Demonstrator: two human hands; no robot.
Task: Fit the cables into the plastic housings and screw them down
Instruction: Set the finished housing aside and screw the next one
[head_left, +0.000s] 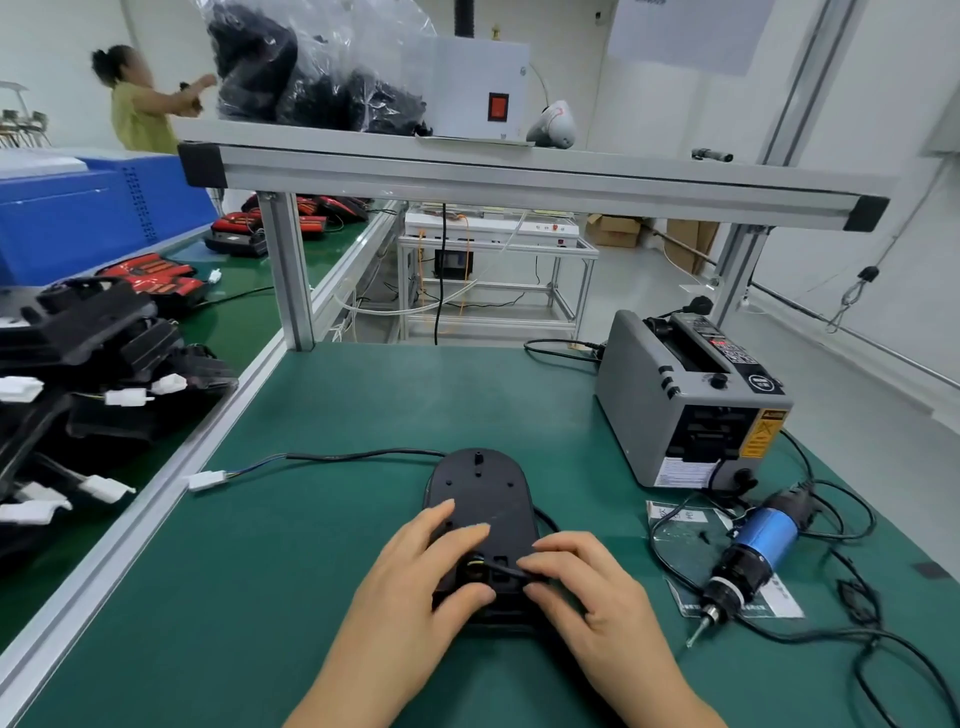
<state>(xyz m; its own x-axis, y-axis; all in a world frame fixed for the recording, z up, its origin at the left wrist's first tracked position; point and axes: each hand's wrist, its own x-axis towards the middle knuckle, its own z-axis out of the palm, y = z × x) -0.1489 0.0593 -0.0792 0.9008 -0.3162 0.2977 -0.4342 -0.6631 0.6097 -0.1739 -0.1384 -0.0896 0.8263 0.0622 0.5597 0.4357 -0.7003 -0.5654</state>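
A black oval plastic housing (480, 493) lies flat on the green mat in front of me. Its black cable (363, 456) runs from the far end off to the left and ends in a white connector (207, 479). My left hand (431, 566) rests on the housing's left side, fingers stretched over the top and thumb against the near edge. My right hand (582, 587) pinches a short stretch of black cable (506, 570) at the housing's near opening, where yellow wire shows. A blue electric screwdriver (748, 558) lies on the mat to the right, untouched.
A grey tape dispenser (685, 410) stands at the right rear, its cords looping around the screwdriver. Black housings with white connectors (93, 364) are piled on the conveyor at the left. An aluminium frame post (288, 275) and a shelf rise behind. A person stands far left.
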